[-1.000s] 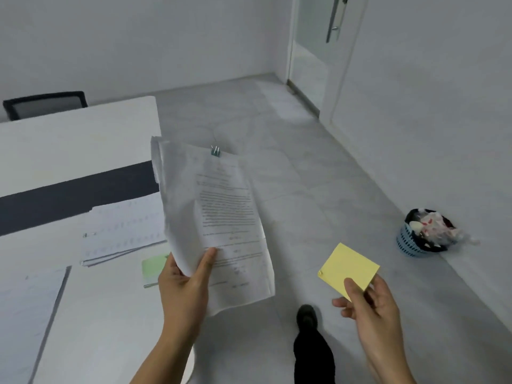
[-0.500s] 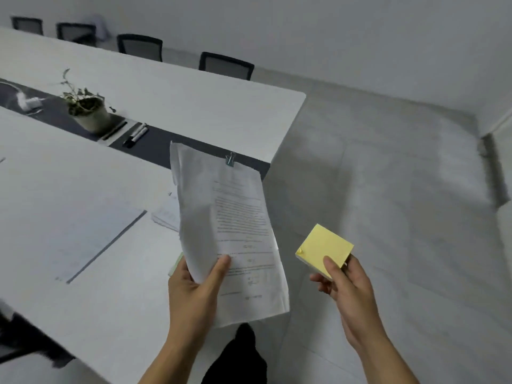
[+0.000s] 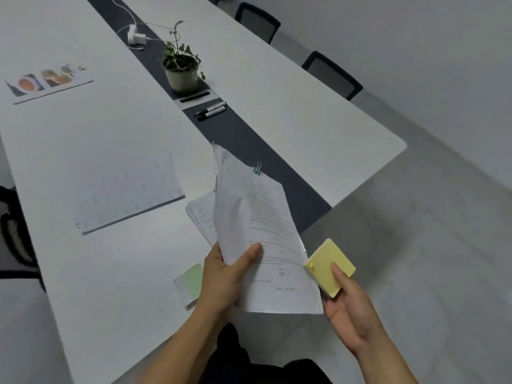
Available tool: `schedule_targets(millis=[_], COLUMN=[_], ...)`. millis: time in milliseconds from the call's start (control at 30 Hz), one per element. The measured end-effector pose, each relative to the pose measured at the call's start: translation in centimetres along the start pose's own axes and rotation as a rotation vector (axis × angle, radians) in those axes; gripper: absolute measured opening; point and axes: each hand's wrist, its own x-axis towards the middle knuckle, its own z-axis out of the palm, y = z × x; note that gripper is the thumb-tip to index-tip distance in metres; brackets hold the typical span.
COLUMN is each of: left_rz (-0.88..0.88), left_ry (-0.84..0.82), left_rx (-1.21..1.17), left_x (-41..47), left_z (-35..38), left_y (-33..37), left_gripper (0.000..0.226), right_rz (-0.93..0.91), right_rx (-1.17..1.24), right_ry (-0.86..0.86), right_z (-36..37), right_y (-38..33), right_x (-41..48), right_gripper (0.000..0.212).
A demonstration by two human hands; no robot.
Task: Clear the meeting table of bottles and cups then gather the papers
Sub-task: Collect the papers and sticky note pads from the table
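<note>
The left hand [image 3: 224, 281] is grasping a clipped sheaf of printed papers [image 3: 263, 239] near its lower edge, with the thumb pressing on the front page. The sheaf is standing up in the air above the near corner of the white meeting table [image 3: 116, 273], and a small green binder clip [image 3: 257, 169] is sitting on its top edge. The right hand [image 3: 352, 309] is pinching a yellow sticky-note pad [image 3: 329, 266], the thumb lying on top of it; the pad is touching the right edge of the sheaf, beyond the table's edge and over the floor.

More papers are lying on the table. A thin pile of sheets [image 3: 201, 214] is partly hiding behind the held sheaf, a larger printed sheet with a table [image 3: 124, 194] is lying to its left, and a sheet with colour pictures [image 3: 47, 81] is lying further away. A green sticky-note pad [image 3: 189, 282] is resting just beside the left wrist. On the dark centre strip [image 3: 243, 137] a potted plant [image 3: 181, 65] is standing, with two black markers [image 3: 212, 109] near it and a white charger with cable [image 3: 135, 37] behind.
</note>
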Motion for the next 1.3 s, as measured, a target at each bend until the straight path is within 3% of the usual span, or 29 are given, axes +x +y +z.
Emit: schedule_targets(millis=[100, 200, 333, 467, 600, 700, 800, 967, 1167, 1300], left_rz=[0.009, 0.039, -0.063, -0.067, -0.088, -0.252, -0.370, -0.330, -0.198, -0.260], left_ry=[0.044, 0.190, 0.265, 0.401, 0.561, 0.629, 0.597, 0.590, 0.669, 0.674], left_rx=[0.082, 0.292, 0.308, 0.324, 0.367, 0.380, 0.458, 0.473, 0.764, 1.085], left_x=[1.4, 3.7, 6.5, 9.0, 11.2, 12.4, 12.5, 11.5, 6.4, 3.0], left_z=[0.2, 0.0, 0.3, 0.8, 0.9, 1.2, 1.8, 2.1, -1.9, -7.8], left_y=[-1.0, -2.8, -5.4, -6.3, -8.0, -10.6, -13.2, -14.1, -14.3, -16.4], left_gripper=[0.045, 0.060, 0.038, 0.040, 0.055, 0.064, 0.049, 0.042, 0.043, 0.045], right_rz=[-0.001, -0.151, -0.341, -0.406, -0.386, -0.203, -0.078, -0.050, -0.201, -0.142], right_rx=[-0.130, -0.393, -0.718, -0.910, -1.016, -1.097, -1.187, -1.231, -1.185, -1.126], right_ry=[-0.085, -0.073, -0.085, -0.210, -0.289, -0.341, -0.343, -0.327, -0.250, -0.365], right_z=[0.9, 1.5, 2.9, 4.8, 5.6, 5.4, 4.0, 2.8, 3.9, 6.8], right_y=[-1.5, -2.6, -3.8, -4.1, -4.3, -3.5, -2.0, -1.8, -2.0, 0.9], right_x=[2.1, 5.2, 10.1, 15.1, 19.5, 22.7, 25.2, 26.6, 24.3, 21.0], right_gripper=[0.034, 0.038, 0.041, 0.041, 0.038, 0.032, 0.020, 0.013, 0.010, 0.009])
